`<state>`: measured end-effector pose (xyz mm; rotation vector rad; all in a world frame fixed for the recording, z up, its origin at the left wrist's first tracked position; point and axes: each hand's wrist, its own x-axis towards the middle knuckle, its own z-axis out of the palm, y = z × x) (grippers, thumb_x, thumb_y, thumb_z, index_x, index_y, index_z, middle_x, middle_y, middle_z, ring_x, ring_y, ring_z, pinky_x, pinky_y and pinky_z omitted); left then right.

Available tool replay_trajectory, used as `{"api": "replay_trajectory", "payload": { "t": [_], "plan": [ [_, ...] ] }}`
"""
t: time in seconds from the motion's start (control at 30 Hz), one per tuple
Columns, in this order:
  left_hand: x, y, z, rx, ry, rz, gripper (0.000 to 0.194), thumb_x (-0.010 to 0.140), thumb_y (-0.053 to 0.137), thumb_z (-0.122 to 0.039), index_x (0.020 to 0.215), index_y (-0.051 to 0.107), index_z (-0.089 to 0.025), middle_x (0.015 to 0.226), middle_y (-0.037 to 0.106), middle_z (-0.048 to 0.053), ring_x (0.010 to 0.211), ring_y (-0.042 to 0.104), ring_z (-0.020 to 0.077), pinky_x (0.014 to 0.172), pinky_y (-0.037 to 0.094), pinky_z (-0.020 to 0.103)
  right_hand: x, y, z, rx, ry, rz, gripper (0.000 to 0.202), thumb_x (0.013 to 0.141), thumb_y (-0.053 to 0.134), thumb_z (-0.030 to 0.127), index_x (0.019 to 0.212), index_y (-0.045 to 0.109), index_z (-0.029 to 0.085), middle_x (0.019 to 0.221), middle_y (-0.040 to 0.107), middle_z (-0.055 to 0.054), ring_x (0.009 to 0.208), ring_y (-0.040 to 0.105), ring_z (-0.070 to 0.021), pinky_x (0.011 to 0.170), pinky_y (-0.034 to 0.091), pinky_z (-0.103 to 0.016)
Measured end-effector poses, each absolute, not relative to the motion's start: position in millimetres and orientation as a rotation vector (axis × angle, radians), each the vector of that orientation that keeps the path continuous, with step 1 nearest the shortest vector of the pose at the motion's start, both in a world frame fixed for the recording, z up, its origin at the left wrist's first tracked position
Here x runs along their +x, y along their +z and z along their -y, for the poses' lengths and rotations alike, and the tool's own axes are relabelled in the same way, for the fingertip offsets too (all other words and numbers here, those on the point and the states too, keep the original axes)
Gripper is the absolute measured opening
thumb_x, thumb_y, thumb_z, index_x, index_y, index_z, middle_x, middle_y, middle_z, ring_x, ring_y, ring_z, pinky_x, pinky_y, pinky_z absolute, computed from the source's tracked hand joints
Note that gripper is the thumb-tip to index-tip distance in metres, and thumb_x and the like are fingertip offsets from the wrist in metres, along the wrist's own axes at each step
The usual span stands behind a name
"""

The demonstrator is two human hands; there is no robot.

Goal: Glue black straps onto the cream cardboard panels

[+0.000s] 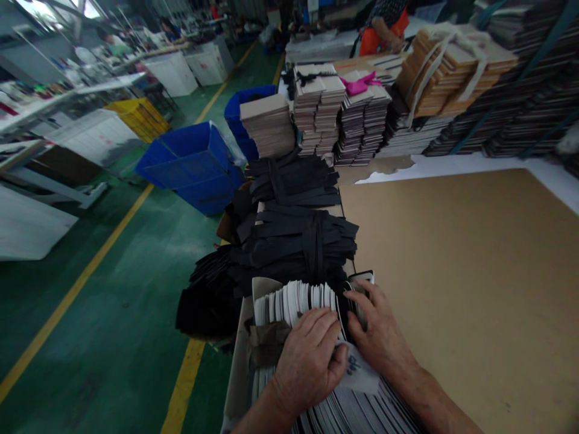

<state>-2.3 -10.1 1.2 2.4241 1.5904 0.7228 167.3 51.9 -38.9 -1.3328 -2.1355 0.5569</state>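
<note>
A long carton point(239, 355) holds thin white-edged boards point(296, 299) standing on edge in a tightly packed row. My left hand point(312, 355) lies over the row with its fingers bent and together, closed on the board edges. Beside it on the right, my right hand point(380, 328) spreads its fingers and thumb over dark-edged boards point(357, 301) at the row's right end, touching them. A white paper slip point(360, 371) with handwriting lies under and between my hands. Left of my left hand is a crumpled brown paper piece point(270, 342).
Black strip bundles point(298, 241) lie just beyond the carton. A large brown sheet point(461, 271) covers the table at right. Stacked boards point(319, 108) and a tied board bundle point(452, 66) stand behind. Blue bins point(194, 163) stand on the green floor; a person point(384, 30) is at the back.
</note>
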Motion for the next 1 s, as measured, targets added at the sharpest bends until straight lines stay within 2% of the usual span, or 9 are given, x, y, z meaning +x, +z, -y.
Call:
{"api": "replay_trajectory", "payload": {
  "t": [0.1, 0.17, 0.3, 0.43, 0.67, 1.0],
  "plan": [
    [-5, 5, 12, 2.428, 0.629, -1.591, 0.034, 0.089, 0.055, -0.024, 0.119, 0.063, -0.011, 0.124, 0.068, 0.010, 0.121, 0.059, 0.0248, 0.107, 0.051, 0.043, 165, -29, -50, -1.277, 0.445, 2.208, 0.024, 0.086, 0.051, 0.010, 0.098, 0.070, 0.021, 0.144, 0.043, -0.013, 0.141, 0.030, -0.0356, 0.111, 0.034, -0.062],
    [-7, 9, 13, 2.455, 0.545, -1.583, 0.037, 0.093, 0.053, -0.028, 0.126, 0.060, -0.014, 0.130, 0.066, 0.008, 0.125, 0.058, 0.0244, 0.110, 0.048, 0.046, 163, -24, -48, -1.272, 0.425, 2.253, 0.025, 0.085, 0.051, 0.008, 0.090, 0.071, 0.022, 0.141, 0.050, -0.009, 0.143, 0.024, -0.0381, 0.110, 0.033, -0.063],
    [-13, 10, 17, 2.530, 0.445, -1.544, 0.040, 0.096, 0.050, -0.031, 0.132, 0.057, -0.016, 0.137, 0.063, 0.004, 0.129, 0.055, 0.0230, 0.110, 0.048, 0.044, 162, -24, -47, -1.262, 0.504, 2.281, 0.028, 0.084, 0.050, 0.004, 0.085, 0.071, 0.023, 0.122, 0.066, -0.004, 0.137, 0.033, -0.0349, 0.108, 0.036, -0.058],
    [-16, 6, 22, 2.557, 0.437, -1.570, 0.040, 0.095, 0.050, -0.030, 0.132, 0.057, -0.015, 0.138, 0.063, 0.004, 0.132, 0.053, 0.0225, 0.107, 0.049, 0.041, 165, -26, -48, -1.250, 0.588, 2.277, 0.029, 0.083, 0.050, 0.003, 0.090, 0.069, 0.024, 0.106, 0.071, -0.002, 0.131, 0.040, -0.0311, 0.108, 0.035, -0.054],
    [-15, 0, 24, 2.498, 0.416, -1.570, 0.042, 0.095, 0.049, -0.031, 0.134, 0.056, -0.016, 0.138, 0.062, 0.004, 0.134, 0.049, 0.0231, 0.111, 0.043, 0.041, 171, -27, -48, -1.263, 0.600, 2.271, 0.029, 0.085, 0.049, 0.007, 0.101, 0.065, 0.025, 0.108, 0.071, -0.001, 0.128, 0.043, -0.0301, 0.106, 0.033, -0.053],
    [-12, 0, 21, 2.457, 0.462, -1.610, 0.043, 0.093, 0.052, -0.029, 0.134, 0.056, -0.019, 0.132, 0.064, 0.003, 0.129, 0.050, 0.0232, 0.110, 0.040, 0.042, 173, -29, -49, -1.273, 0.657, 2.222, 0.025, 0.087, 0.050, 0.011, 0.098, 0.066, 0.026, 0.104, 0.072, -0.002, 0.126, 0.044, -0.0293, 0.105, 0.033, -0.053]
  ]
}}
